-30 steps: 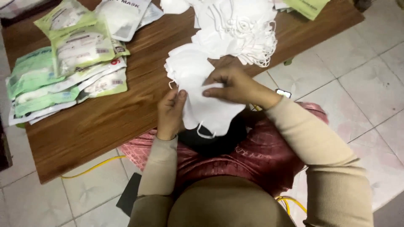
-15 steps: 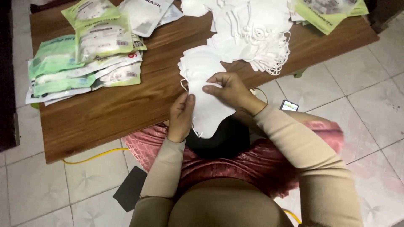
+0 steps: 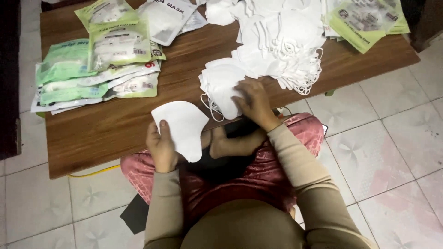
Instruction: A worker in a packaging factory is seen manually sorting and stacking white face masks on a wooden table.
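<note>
I see left hand (image 3: pixel 161 147) closed on one folded white cloth face mask (image 3: pixel 181 128), thumb on front, fingers behind. Mask held up over near edge of brown wooden table (image 3: pixel 106 133), above lap. Right hand (image 3: pixel 254 102) spread flat, fingers pressing down on small stack of white masks (image 3: pixel 221 83) at table edge. Big heap of white masks (image 3: pixel 277 41) just behind. Green and white mask packets (image 3: pixel 92 69) lie well left.

Bare wooden table (image 3: pixel 115 133) lies open between the packet stack (image 3: pixel 97 76) and mask pile (image 3: pixel 277 46).
</note>
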